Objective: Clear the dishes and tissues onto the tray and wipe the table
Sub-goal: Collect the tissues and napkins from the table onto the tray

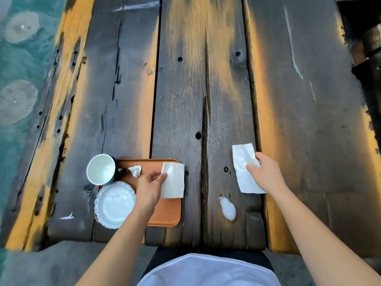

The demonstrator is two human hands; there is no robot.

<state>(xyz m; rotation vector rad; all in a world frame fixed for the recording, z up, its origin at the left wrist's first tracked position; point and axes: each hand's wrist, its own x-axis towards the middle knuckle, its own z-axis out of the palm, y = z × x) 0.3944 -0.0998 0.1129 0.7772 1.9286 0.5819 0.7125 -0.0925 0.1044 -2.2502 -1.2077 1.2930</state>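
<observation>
An orange tray [167,215] lies on the near left of the dark wooden table [206,79]. On it stand a white cup with a dark outside [101,169], a white plate with a frilled rim [115,204] and a crumpled tissue [135,170]. My left hand [149,187] holds a flat white tissue [173,180] over the tray's right edge. My right hand [266,172] grips a second, creased white tissue [244,168] over the table to the right. A wet, foamy spill [227,207] sits on the planks between my hands.
The planks have deep cracks and bolt holes [198,135]. Teal patterned floor [18,69] shows beyond the table's left edge. A dark wooden object [371,48] stands past the far right edge. A grey bench [61,263] runs below the near edge.
</observation>
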